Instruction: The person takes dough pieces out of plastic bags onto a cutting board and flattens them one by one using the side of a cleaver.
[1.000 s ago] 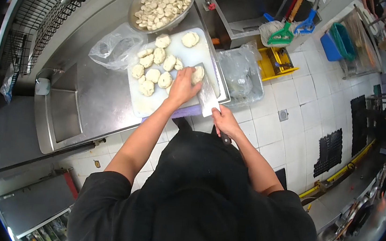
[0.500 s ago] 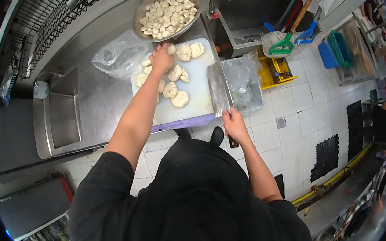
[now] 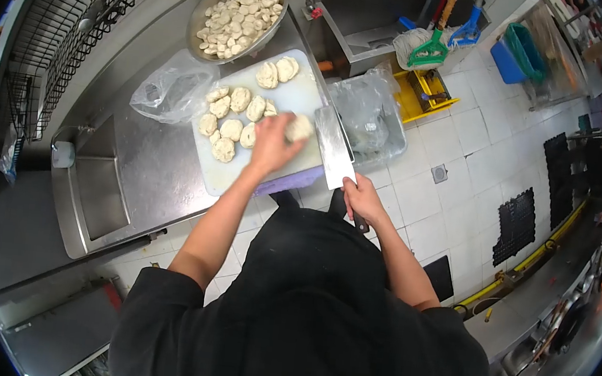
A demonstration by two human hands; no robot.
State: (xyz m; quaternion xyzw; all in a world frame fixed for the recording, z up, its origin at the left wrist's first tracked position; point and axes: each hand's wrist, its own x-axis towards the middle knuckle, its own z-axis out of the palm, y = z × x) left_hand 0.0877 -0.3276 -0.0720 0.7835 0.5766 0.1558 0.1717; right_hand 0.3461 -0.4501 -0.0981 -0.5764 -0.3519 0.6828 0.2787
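Observation:
My left hand (image 3: 274, 147) is over the right part of the white cutting board (image 3: 218, 175), its fingers and thumb around a pale, lumpy round piece (image 3: 298, 127). Both are slightly blurred, and I cannot tell what food the piece is. With my right hand (image 3: 364, 199) I grip the dark handle of a cleaver (image 3: 335, 151); its broad blade lies flat-looking along the board's right edge. Several similar pieces (image 3: 231, 130) sit in a group on the left of the board. Two more (image 3: 276, 73) rest near its far end.
A steel bowl (image 3: 199, 27) full of smaller pale pieces stands beyond the board. A crumpled clear plastic bag (image 3: 172, 90) lies on the steel counter (image 3: 149, 165). To the right is a plastic-lined bin (image 3: 367, 118), with a yellow mop bucket (image 3: 421, 101) on the tiled floor. Sinks (image 3: 100, 181) flank the counter.
My left hand has moved from the board's far left side toward the cleaver, with a pale piece in its fingers. The left group is now uncovered. The whole view has shifted slightly.

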